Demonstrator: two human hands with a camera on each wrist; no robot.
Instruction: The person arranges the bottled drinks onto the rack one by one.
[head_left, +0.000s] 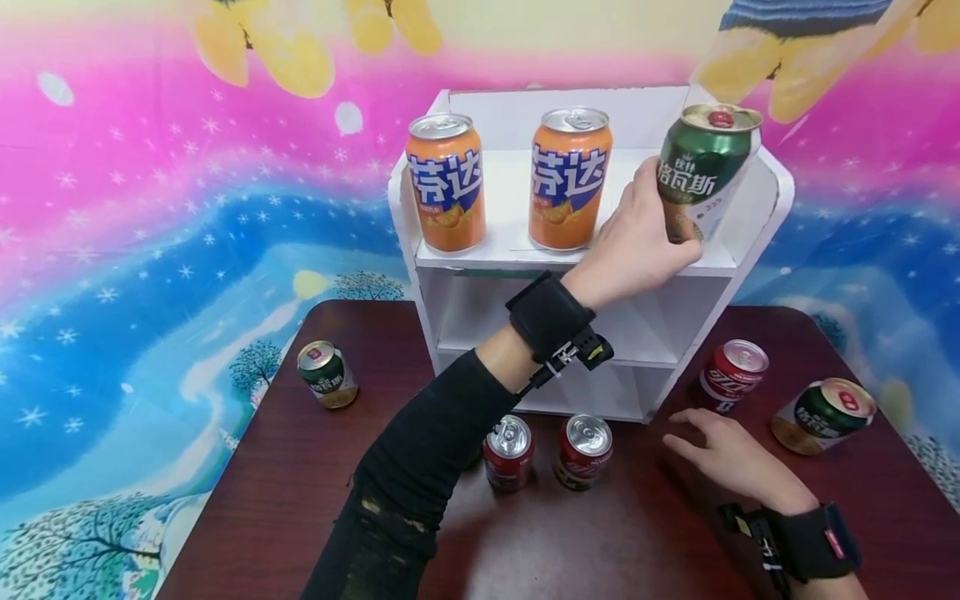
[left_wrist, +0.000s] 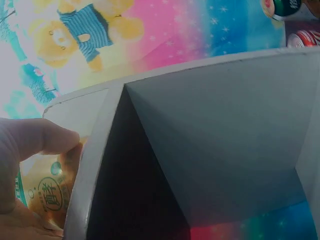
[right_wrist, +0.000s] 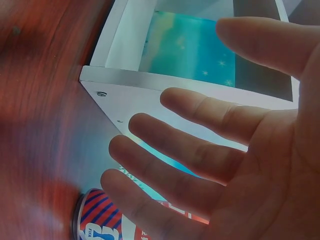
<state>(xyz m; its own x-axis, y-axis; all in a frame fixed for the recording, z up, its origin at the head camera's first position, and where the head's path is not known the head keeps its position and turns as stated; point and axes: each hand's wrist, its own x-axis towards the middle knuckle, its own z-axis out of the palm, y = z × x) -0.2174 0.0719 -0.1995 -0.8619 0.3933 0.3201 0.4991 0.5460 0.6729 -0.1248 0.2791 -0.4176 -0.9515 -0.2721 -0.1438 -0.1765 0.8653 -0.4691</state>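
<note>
My left hand (head_left: pixel 637 237) grips a green and gold drink can (head_left: pixel 705 162) at the right end of the white shelf's top level. In the left wrist view the thumb lies along the gold lower part of that can (left_wrist: pixel 47 192), beside the shelf edge. Two orange soda cans (head_left: pixel 447 187) stand upright on the same level, left of the hand. My right hand (head_left: pixel 738 458) is low over the table, its fingers spread and holding nothing. Just beyond it stands a red cola can (head_left: pixel 733 375), also partly visible behind the fingers in the right wrist view.
The white shelf unit (head_left: pixel 660 396) stands on the dark wooden table (head_left: pixel 600 550). Before it are two red cans (head_left: pixel 510 454), partly near my left sleeve. Other green and gold cans stand at left (head_left: pixel 327 375) and far right (head_left: pixel 821 417). A patterned cloth (head_left: pixel 187 250) hangs behind.
</note>
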